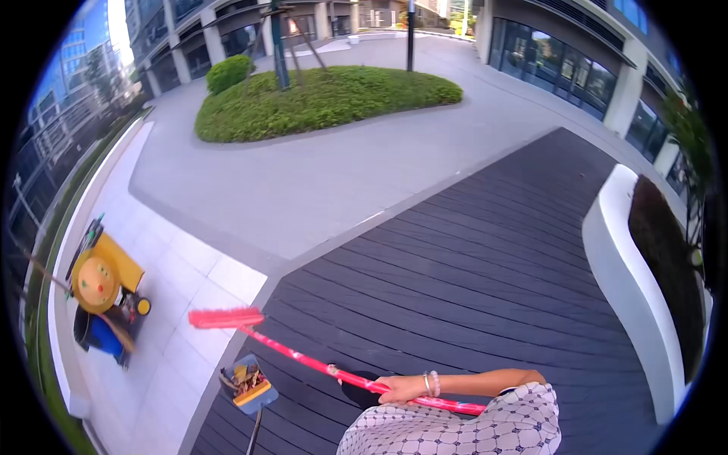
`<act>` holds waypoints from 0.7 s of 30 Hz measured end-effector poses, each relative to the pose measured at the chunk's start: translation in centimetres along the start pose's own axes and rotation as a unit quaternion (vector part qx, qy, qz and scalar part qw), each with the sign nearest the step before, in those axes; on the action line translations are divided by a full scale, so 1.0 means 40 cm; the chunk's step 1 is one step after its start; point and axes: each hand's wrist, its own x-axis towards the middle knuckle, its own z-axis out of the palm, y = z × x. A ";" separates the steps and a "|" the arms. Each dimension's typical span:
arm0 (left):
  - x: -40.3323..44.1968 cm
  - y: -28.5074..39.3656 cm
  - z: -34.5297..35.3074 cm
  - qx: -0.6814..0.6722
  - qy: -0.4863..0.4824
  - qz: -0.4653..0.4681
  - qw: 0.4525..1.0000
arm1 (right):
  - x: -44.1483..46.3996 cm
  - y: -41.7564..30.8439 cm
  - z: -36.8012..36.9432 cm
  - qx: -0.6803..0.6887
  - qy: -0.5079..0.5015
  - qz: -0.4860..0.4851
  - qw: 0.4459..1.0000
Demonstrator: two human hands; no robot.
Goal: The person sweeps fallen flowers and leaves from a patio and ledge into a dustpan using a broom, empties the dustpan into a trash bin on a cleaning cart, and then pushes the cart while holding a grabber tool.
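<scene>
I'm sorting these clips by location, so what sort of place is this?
Probably an outdoor plaza between commercial buildings: dark plank decking, a green planted island ringed by grey paving, and glass-fronted buildings behind.

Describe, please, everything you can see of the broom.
The broom is pinkish red. Its long, slim handle looks like plastic or coated metal, glossy with pale marks, and appears curved in this wide view. The right hand is wrapped around it, and its near end runs on beside the forearm. The wide head sits crosswise, blurred, beyond the dustpan; whether it touches the ground is unclear.
</scene>
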 end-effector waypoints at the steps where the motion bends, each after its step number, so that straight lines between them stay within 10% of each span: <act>1: 0.019 0.043 -0.007 -0.054 -0.018 0.006 0.998 | 0.041 -0.032 -0.037 0.019 0.014 0.016 1.000; 13: 0.146 0.128 0.249 -0.204 0.057 0.181 0.960 | 0.660 -0.289 -0.435 -0.072 0.148 0.050 0.985; 21: 0.534 0.473 0.389 -0.185 0.042 0.234 0.954 | 1.098 -0.417 -0.369 0.034 0.130 0.108 0.985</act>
